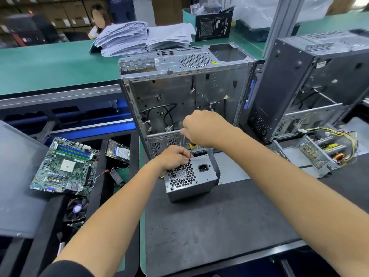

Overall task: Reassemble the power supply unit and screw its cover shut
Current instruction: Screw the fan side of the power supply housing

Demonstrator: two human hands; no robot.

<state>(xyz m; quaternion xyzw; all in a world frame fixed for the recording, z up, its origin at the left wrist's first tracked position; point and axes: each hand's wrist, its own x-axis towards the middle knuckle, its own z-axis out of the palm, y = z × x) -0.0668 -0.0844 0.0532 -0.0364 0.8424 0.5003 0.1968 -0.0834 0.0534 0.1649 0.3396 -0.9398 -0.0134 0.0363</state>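
A workshop bench with a dark mat (219, 226) over a green surface; stacks of paper (143, 38) lie on the far green counter. The power supply unit (191, 179) stands on the mat, its honeycomb fan grille and socket facing up. The right hand (203, 127) has its fingers curled round the handle of a screwdriver (191, 149), held upright, its tip down at the unit's top edge just beside the left fingertips; the left hand (175, 157) curls over that same edge of the unit, fingers gripping it beside the shaft. Just beyond the right knuckles stands an open, gutted computer case (185, 92); well off to the left of the left hand lie a motherboard (65, 166) and a hard drive (118, 151); far right of the right hand, another opened power supply (319, 154) with loose wires.
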